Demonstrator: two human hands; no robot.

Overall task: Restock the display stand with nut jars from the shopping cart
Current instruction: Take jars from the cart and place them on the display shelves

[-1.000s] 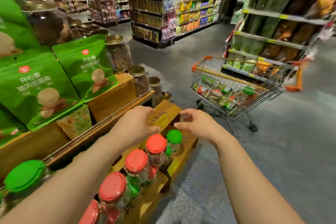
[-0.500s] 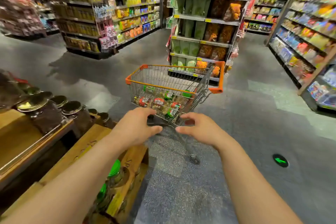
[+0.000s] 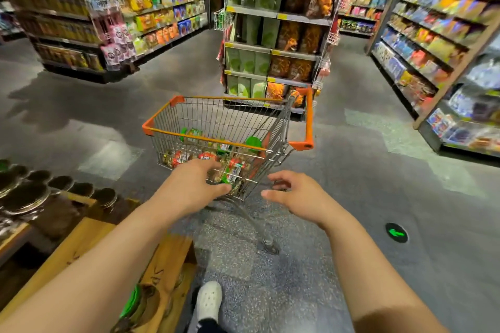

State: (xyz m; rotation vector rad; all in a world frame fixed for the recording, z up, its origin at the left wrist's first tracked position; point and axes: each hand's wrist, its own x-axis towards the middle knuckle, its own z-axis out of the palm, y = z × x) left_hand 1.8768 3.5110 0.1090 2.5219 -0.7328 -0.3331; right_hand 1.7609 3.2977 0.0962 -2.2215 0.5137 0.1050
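I have both bare hands stretched toward the shopping cart (image 3: 230,127), a wire-mesh basket with orange plastic corners and handle, standing on speckled grey floor. My left hand (image 3: 193,186) hangs in front of its near wall, fingers loosely bent and holding nothing. My right hand (image 3: 295,194) hovers just right of the near corner, fingers spread and relaxed, also empty. The nut jars (image 3: 216,157) lie jumbled in the basket bottom, clear plastic with red and green lids. The wooden display stand (image 3: 89,243) sits at lower left, smooth pale boards, with dark round-lidded jars (image 3: 24,197) behind it.
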